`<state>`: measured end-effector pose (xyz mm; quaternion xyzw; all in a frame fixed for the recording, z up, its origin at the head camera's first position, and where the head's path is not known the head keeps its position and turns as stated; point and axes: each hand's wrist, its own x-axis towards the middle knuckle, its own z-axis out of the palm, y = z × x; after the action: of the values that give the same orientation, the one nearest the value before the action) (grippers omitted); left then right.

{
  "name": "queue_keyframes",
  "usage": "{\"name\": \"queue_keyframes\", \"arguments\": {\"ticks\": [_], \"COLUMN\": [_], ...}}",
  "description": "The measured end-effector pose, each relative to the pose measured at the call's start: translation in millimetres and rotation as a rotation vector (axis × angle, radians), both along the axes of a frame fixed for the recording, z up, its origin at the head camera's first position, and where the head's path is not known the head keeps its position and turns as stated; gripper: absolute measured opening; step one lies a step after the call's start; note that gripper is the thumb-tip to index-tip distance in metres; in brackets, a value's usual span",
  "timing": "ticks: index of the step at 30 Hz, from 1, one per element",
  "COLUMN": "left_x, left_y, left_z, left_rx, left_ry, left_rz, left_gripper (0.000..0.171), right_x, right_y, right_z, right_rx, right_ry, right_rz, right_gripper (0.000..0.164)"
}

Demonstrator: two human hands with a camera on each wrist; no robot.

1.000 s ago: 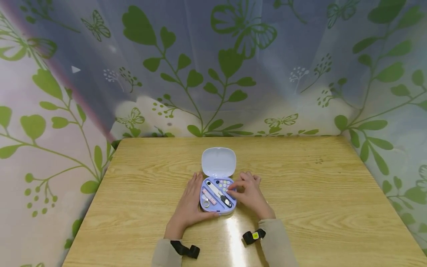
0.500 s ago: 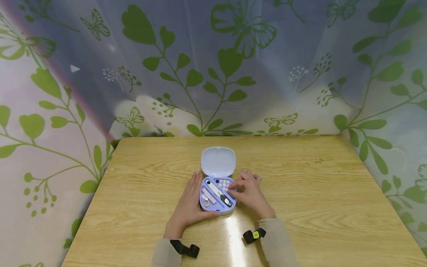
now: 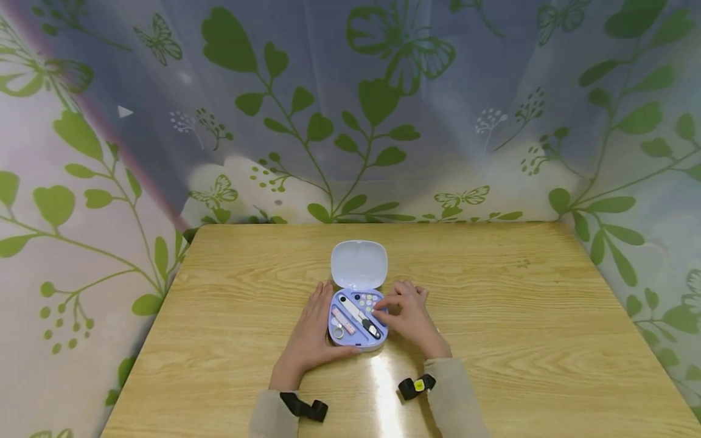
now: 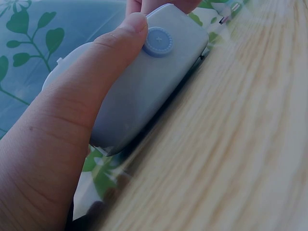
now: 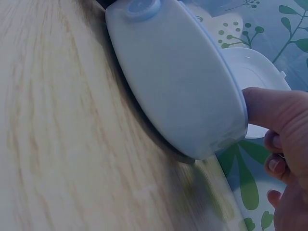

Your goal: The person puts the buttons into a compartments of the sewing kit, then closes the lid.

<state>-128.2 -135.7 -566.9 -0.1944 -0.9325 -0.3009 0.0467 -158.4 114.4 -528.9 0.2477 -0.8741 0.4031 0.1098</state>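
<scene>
A lavender sewing box (image 3: 358, 347) lies on the table, its white lid (image 3: 358, 265) raised at the back. My left hand (image 3: 309, 340) lies along the box's left side with fingers extended. In the left wrist view, its thumb rests on the front wall beside a round blue catch (image 4: 159, 42). The right hand (image 3: 411, 319) reaches over the right rim. Its thumb and index finger come together among small pale buttons (image 3: 369, 298); anything between the tips is too small to tell. White-and-black thread snips (image 3: 359, 316) lie diagonally in the middle compartment.
A pink strip (image 3: 343, 321) and a ring-shaped piece (image 3: 338, 333) lie in the box's left compartment. The wooden table (image 3: 493, 292) extends to both sides. Leaf-patterned curtain (image 3: 416, 152) hangs behind its back edge. Both wrists wear black straps (image 3: 303, 407).
</scene>
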Motion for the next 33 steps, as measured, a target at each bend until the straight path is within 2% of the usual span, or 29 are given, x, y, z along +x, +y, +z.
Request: {"name": "queue_keyframes", "arguments": {"ticks": [6,13,17,25,33], "left_x": [-0.6,-0.9,-0.1,0.3,-1.3], "left_y": [1,1,1,1,0], "left_z": [0.6,1.1,1.3,1.4,-0.7], "left_rx": [-0.001,0.002,0.012,0.021,0.008], "left_ry": [0.007,0.002,0.006,0.020,0.004], "left_rz": [-0.002,-0.005,-0.005,-0.006,-0.003], "left_gripper": [0.140,0.140,0.140,0.139,0.140], "right_x": [-0.2,-3.3,-4.4,-4.7,-5.2], "right_y": [2,8,15,33,57], "right_z": [2.0,6.3,9.3,13.9,8.4], "right_rx": [-0.022,-0.068,-0.079,-0.091,-0.124], "right_ry": [-0.002,0.060,0.067,0.040,0.071], "right_rz": [-0.001,-0.010,-0.019,-0.055,-0.100], "right_gripper": [0.011,0.010,0.011,0.013,0.016]}}
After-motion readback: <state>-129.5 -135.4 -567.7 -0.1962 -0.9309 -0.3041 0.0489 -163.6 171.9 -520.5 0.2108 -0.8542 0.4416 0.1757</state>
